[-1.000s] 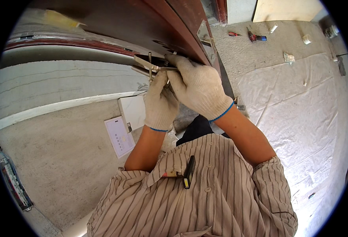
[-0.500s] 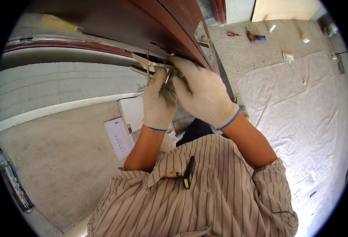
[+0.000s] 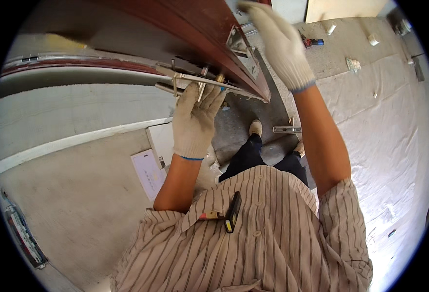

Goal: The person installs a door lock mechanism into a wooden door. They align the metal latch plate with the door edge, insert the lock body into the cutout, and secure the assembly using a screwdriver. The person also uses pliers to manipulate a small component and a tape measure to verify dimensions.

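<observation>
My left hand [image 3: 194, 122], in a cream knit glove with a blue cuff, is closed around a metal door handle with a long plate [image 3: 209, 81]. It presses the handle against the face of a dark red-brown door [image 3: 175, 24]. Metal rods and a brass-coloured piece show between plate and door. My right hand [image 3: 281, 48], gloved the same way, is raised beyond the door's edge with fingers stretched out, slightly blurred; nothing shows in it. A metal lock plate [image 3: 243, 53] sits in the door's edge.
On the concrete floor at the far right lie a power drill [image 3: 313, 42] and white rolls [image 3: 331, 28]. A pale sheet [image 3: 370, 112] covers the right side. A spirit level [image 3: 287, 130] lies by my feet. A white box [image 3: 148, 171] stands at left.
My right hand has left the handle and swung up and to the right, past the door's edge. My left hand stays on the handle, whose long plate is now uncovered.
</observation>
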A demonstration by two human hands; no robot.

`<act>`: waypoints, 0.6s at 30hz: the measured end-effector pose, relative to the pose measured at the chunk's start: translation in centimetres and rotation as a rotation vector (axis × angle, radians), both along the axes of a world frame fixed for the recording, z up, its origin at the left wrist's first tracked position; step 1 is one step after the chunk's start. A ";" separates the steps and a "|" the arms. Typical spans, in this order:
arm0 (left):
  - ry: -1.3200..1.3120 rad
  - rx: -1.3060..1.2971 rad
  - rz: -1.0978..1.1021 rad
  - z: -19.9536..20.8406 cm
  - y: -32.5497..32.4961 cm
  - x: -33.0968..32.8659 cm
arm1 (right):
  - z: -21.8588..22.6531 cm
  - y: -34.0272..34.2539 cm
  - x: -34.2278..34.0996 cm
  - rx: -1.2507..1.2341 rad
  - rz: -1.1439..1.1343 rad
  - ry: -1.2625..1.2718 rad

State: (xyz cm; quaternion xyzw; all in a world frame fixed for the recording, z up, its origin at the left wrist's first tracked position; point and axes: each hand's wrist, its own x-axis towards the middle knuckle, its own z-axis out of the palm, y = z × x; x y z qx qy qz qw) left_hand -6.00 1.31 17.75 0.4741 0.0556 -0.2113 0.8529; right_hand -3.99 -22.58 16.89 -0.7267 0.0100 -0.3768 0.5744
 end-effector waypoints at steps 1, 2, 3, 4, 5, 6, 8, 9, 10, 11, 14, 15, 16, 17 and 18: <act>0.016 0.006 0.013 0.4 -0.2 0.1 | -1.0 -0.8 1.9 -0.212 0.035 0.003; 0.015 0.010 0.023 0.3 -0.2 0.0 | -0.4 -0.4 2.7 -0.423 0.089 0.013; 0.014 0.013 0.031 0.4 -0.2 -0.1 | -0.2 0.0 2.4 -0.423 0.107 0.093; 0.012 0.016 0.038 0.4 -0.3 -0.1 | 0.1 0.5 1.6 -0.423 0.125 0.172; -0.004 0.016 0.021 0.3 -0.2 -0.1 | 0.0 0.6 1.4 -0.410 0.135 0.178; -0.020 0.015 0.003 0.2 -0.2 0.0 | 0.0 0.6 1.1 -0.397 0.142 0.184; -0.038 0.014 -0.024 0.0 0.1 0.1 | -0.2 0.6 0.8 -0.394 0.138 0.186; -0.040 0.013 -0.033 -0.2 0.4 0.3 | -0.3 0.6 0.8 -0.402 0.128 0.184; -0.042 0.012 -0.043 -0.2 0.5 0.3 | -0.3 0.7 0.8 -0.404 0.133 0.192; -0.033 0.021 -0.027 -0.1 0.4 0.3 | -0.4 0.9 0.7 -0.403 0.135 0.203; -0.032 0.024 -0.007 0.2 0.2 -0.1 | -0.6 1.2 0.5 -0.367 0.159 0.189; -0.047 0.008 -0.019 0.0 0.4 -0.1 | -0.7 1.2 0.4 -0.368 0.174 0.177; -0.061 -0.008 -0.031 -0.2 0.5 -0.2 | -0.8 1.1 0.3 -0.368 0.190 0.165; -0.064 -0.015 -0.036 -0.5 0.8 -0.2 | -0.9 1.0 0.2 -0.389 0.211 0.156; -0.066 -0.023 -0.040 -0.8 1.2 -0.2 | -0.7 1.0 0.1 -0.391 0.228 0.168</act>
